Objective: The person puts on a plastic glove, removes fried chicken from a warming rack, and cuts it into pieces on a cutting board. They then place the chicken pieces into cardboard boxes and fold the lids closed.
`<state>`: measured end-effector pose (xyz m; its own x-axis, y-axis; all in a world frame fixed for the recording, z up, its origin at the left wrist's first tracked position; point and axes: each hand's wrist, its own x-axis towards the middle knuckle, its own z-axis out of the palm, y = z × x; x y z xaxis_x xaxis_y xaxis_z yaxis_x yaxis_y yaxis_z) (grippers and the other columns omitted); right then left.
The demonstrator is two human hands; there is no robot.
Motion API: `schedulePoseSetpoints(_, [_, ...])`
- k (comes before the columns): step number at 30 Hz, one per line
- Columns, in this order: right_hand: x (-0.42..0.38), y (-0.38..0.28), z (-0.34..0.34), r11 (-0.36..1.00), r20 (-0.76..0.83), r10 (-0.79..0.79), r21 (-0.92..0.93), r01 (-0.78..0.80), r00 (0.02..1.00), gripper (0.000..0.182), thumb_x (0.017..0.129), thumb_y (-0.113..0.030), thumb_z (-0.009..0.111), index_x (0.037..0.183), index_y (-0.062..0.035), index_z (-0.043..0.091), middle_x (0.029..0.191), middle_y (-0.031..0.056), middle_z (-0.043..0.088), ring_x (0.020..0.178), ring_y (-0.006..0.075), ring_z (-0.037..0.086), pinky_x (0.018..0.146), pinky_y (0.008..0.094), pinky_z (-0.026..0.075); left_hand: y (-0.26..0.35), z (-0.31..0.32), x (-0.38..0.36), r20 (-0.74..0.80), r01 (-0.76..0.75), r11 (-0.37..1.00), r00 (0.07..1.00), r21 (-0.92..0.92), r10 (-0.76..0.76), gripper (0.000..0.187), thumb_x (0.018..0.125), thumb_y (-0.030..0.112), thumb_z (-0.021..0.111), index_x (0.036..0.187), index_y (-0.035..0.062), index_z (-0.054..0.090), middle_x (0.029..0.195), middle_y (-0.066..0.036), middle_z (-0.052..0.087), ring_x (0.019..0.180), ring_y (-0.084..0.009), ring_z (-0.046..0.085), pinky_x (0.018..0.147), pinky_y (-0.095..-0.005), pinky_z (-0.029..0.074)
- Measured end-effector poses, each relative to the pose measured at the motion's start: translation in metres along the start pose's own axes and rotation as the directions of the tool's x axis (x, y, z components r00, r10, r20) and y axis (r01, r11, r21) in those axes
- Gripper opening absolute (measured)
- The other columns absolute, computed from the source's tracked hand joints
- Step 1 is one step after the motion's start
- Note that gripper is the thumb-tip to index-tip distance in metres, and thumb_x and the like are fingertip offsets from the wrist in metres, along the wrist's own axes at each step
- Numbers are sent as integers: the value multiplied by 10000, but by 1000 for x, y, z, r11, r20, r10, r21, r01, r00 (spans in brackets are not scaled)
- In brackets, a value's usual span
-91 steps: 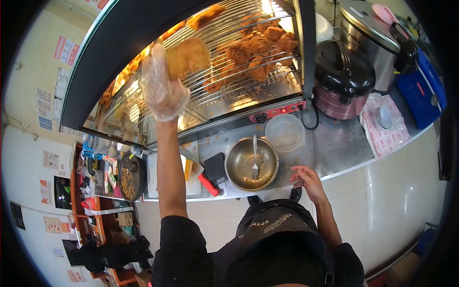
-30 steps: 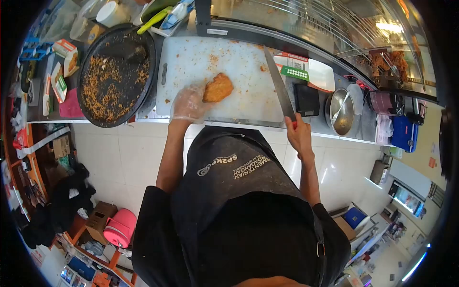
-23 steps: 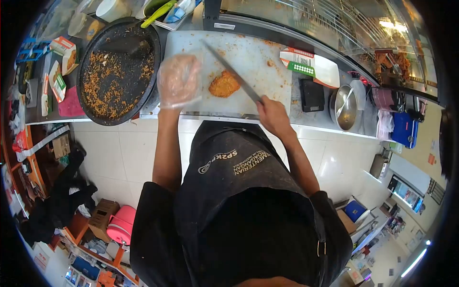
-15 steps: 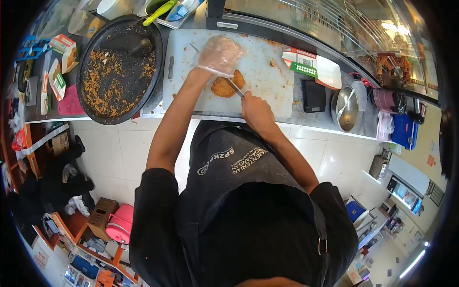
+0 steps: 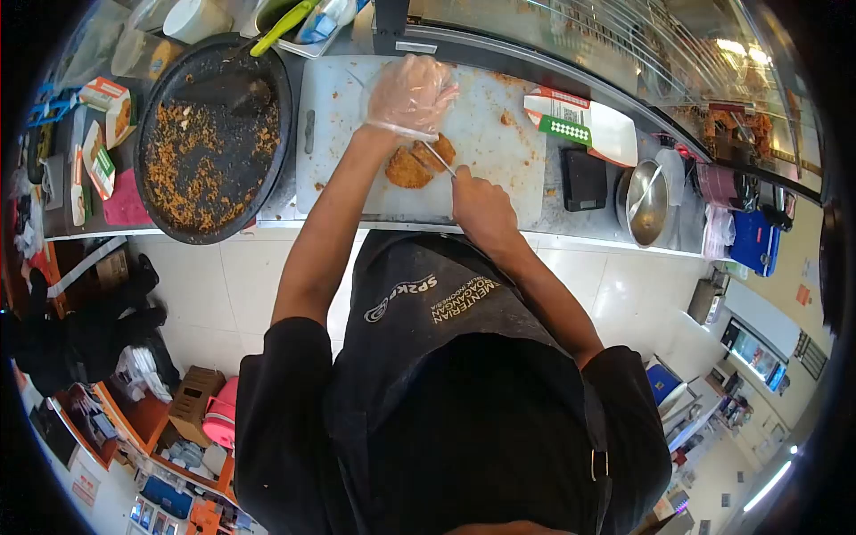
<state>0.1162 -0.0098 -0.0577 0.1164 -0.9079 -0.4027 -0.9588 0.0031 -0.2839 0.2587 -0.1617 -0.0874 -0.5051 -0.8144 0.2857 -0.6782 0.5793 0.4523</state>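
My right hand (image 5: 482, 207) is closed around a knife (image 5: 440, 159). Its blade runs up and left beneath my left hand (image 5: 411, 96), and the tip shows beyond that hand. My left hand wears a clear plastic glove, its fingers curled over the blade; their undersides are hidden. Below the glove, a breaded fried cutlet (image 5: 409, 168) lies on the white cutting board (image 5: 499, 183). The knife crosses its right side, where a narrower part is marked off by a cut line. Crumbs are scattered over the board.
A black oval pan (image 5: 283, 134) with loose crumbs stands left of the board, a green-handled utensil (image 5: 285, 27) behind it. To the right are an open paper box (image 5: 613, 135), a black flat device (image 5: 584, 179) and a metal bowl (image 5: 649, 223). A glass display case (image 5: 580, 45) borders the back.
The view has shifted slightly. The knife stays across the cutlet under both hands, and the cut line shows more plainly. At the far left, a person in dark clothes has changed posture.
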Motion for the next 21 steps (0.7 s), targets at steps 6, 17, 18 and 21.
schedulePoseSetpoints(6, [31,28,33,998,-48,-47,30,48,998,170,928,-154,462,968,3,516,757,261,651,688,460,650,624,555,518,-15,35,8,189,114,993,975,38,-119,300,906,344,571,944,47,596,939,-174,618,905,-364,584,825,-473,477])
schedulePoseSetpoints(17, [19,29,-11,998,-8,-63,-20,62,998,124,872,-77,474,944,9,528,764,261,661,716,445,672,634,532,544,17,-5,30,215,93,992,971,80,-109,341,933,369,523,951,44,624,976,-191,647,959,-358,617,861,-460,487])
schedulePoseSetpoints(18, [23,34,-2,999,7,-44,-20,44,999,130,878,-78,461,943,11,531,768,255,664,730,440,676,636,533,546,9,13,29,243,90,992,964,85,-109,359,936,386,515,979,45,620,1006,-193,650,978,-357,619,872,-470,485])
schedulePoseSetpoints(21, [32,42,26,998,16,-10,-66,11,1000,142,879,-83,466,954,15,537,771,250,664,739,437,678,645,534,546,2,36,18,226,127,990,964,67,-139,329,936,355,533,933,37,619,913,-200,649,912,-390,613,794,-496,484])
